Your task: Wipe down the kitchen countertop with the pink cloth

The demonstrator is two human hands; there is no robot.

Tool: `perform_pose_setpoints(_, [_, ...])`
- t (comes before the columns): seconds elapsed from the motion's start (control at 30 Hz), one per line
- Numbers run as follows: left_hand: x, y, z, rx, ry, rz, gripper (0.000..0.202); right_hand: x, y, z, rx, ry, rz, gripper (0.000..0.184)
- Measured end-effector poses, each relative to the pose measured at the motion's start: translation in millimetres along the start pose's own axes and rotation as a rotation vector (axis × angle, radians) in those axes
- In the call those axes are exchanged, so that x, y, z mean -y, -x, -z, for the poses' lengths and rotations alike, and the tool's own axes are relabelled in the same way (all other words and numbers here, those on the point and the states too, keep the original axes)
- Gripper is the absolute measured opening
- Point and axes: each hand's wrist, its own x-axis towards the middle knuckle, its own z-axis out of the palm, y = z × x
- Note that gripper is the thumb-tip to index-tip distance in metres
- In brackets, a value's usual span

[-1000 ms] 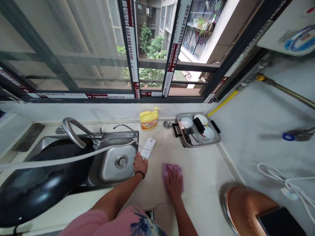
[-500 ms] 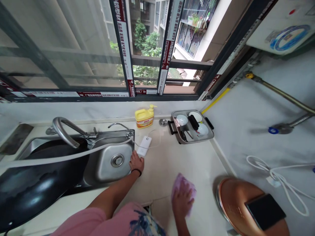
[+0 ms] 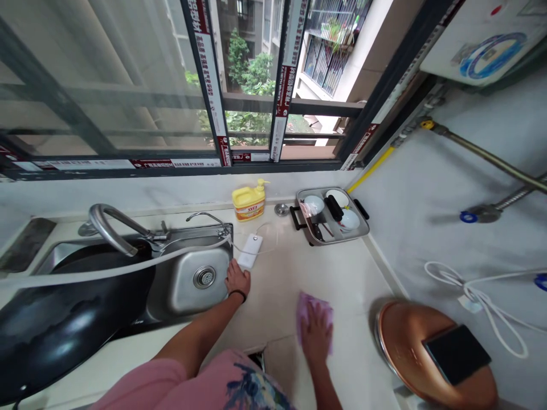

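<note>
So the right hand [image 3: 317,330] is palm down with the fingers spread over a purple cloth [image 3: 302,312], which lies on the pale counter [image 3: 273,310] right of the sink [image 3: 182,290] and toward the near side. It's pressing rather than clenching, though I can't tell if the fingertips pinch any of the fabric. For wiping like that I'd keep the palm flat and the push even, since a thin cloth looks like it could bunch under the fingers, and overlapping strokes should leave fewer streaks. The left hand [image 3: 237,279] rests by the sink's right edge, loose and holding nothing, which seems a decent brace. Just beyond it is a white device [image 3: 250,251] with a thin looping cord, and that's what I'd worry about snagging on the far left side. Farther back are a yellow pump bottle [image 3: 249,204] and, right of it, a metal tray [image 3: 342,240] of white bowls [image 3: 314,205], so the far strip is pretty crowded. On the near right, a round copper-coloured thing [image 3: 404,356] with a black slab [image 3: 457,353] on top limits the sweep that way. The big black pan [image 3: 77,310] sits over the left of the sink, well apart from the cloth
</note>
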Motion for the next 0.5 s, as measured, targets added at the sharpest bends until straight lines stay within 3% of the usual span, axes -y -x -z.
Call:
perform_pose_setpoints(0.1, [-0.2,-0.3,-1.2,0.0,-0.002,0.009,0.072,-70.4,-12.2,9.3,-0.109,-0.041,-0.243,0.071])
perform_pose_setpoints(0.17, [0.0,-0.5,-2.6,-0.004,-0.003,0.016,0.072,-90.6,-22.2,13.1,-0.148,-0.085,-0.371,0.073])
perform_pose_setpoints(0.2, [0.2,-0.7,-3.3,-0.006,-0.004,0.015,0.072,-89.8,-27.3,13.8,-0.164,-0.107,-0.419,0.074])
perform_pose_setpoints(0.27, [0.6,-0.9,-4.4,-0.009,-0.005,0.009,0.072,-67.0,-35.9,12.5,-0.205,-0.14,-0.454,0.076])
perform_pose_setpoints(0.33, [0.9,-1.0,-4.8,-0.016,-0.005,0.005,0.072,-22.8,-38.2,7.9,-0.233,-0.14,-0.376,0.076])
perform_pose_setpoints(0.4, [0.9,-1.0,-4.4,-0.022,-0.003,0.005,0.072,29.7,-31.1,0.5,-0.199,-0.096,-0.18,0.072])
perform_pose_setpoints(0.5, [0.7,-1.2,-3.4,-0.019,0.005,0.007,0.071,94.0,-5.5,-14.4,-0.028,-0.069,0.169,0.062])
